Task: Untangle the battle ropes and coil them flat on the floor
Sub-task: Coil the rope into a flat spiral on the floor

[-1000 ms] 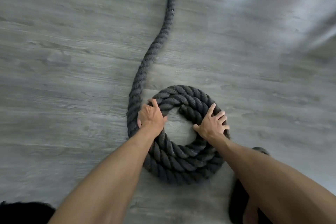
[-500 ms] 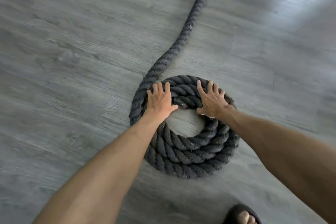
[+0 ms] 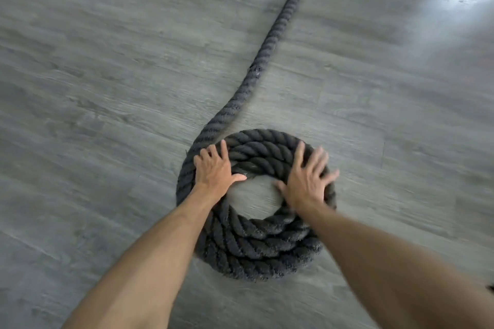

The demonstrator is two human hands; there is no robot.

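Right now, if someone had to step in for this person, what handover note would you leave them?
Hands: left hand open, pressing flat on the coil's far-left part; right hand open, fingers spread on its far-right part, slightly blurred.
Things: battle rope coil lies flat on the grey floor, several turns round a bare centre. The loose length leaves the coil beside the left hand and runs out of the top of the view.
Done: several turns laid.
Left: wind the loose length around the outside; how much remains is out of view.
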